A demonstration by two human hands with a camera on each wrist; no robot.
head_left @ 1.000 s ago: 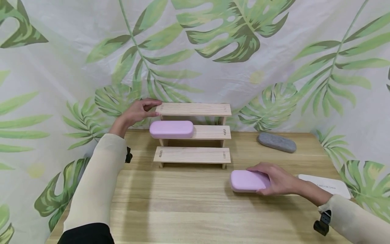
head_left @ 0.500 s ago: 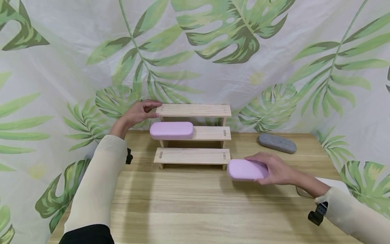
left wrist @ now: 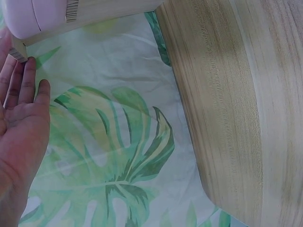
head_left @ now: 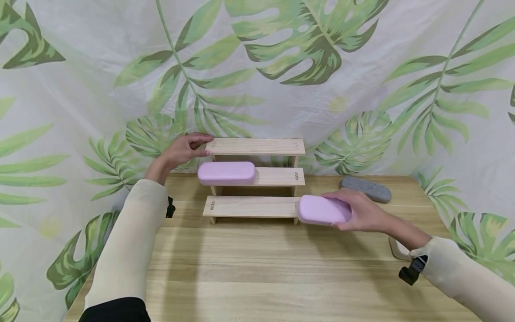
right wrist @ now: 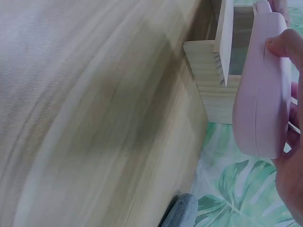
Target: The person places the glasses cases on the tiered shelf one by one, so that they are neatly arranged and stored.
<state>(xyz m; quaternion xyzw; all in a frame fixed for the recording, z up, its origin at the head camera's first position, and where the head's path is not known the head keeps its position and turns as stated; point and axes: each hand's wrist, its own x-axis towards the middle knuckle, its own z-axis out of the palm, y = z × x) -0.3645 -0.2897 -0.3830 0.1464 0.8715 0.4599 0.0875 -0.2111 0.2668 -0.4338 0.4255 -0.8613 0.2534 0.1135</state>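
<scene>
A pale wooden three-step shelf point(head_left: 257, 146) stands at the back of the table. My left hand point(head_left: 180, 150) holds the left end of its top board between thumb and fingers. One lilac glasses case point(head_left: 226, 173) lies on the left part of the middle step, slightly overhanging its end. A second lilac glasses case point(head_left: 322, 209) is gripped by its right end in my right hand point(head_left: 360, 211), raised off the table. Its far end overlaps the bottom step's right end in the head view. The right wrist view shows the thumb point(right wrist: 286, 47) along this case's seam.
A grey glasses case point(head_left: 366, 188) lies at the back right of the wooden table point(head_left: 249, 268). Partly hidden under my right forearm is a white flat object point(head_left: 399, 249). A leaf-print cloth point(head_left: 281, 103) hangs right behind the shelf.
My right hand has lifted the lilac glasses case off the table and carried it up and slightly left towards the bottom step. The left hand stays in place on the top board.
</scene>
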